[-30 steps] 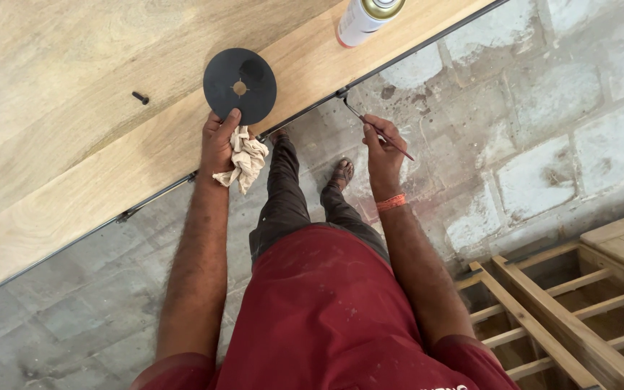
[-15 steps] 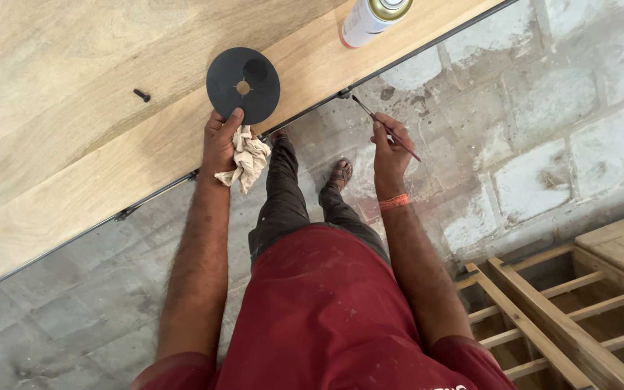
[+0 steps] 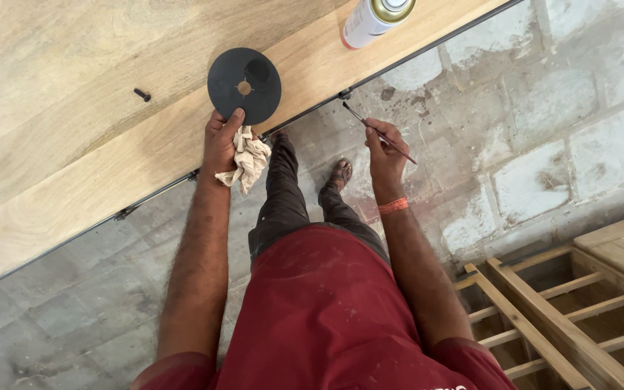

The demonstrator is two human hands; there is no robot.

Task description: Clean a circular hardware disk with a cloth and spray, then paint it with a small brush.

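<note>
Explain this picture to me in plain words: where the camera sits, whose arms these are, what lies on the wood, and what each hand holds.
The camera is worn on a person's head and looks straight down, so you see their own arms, red shirt and feet on the stone floor. The left hand holds a crumpled beige rag and touches the edge of a black disc lying on a pale wooden tabletop. The right hand holds a thin paintbrush, its tip at the dark metal edge of the tabletop. Also on the wood are a small black screw and a spray can lying on its side. A slatted wooden frame lies lower right.
</note>
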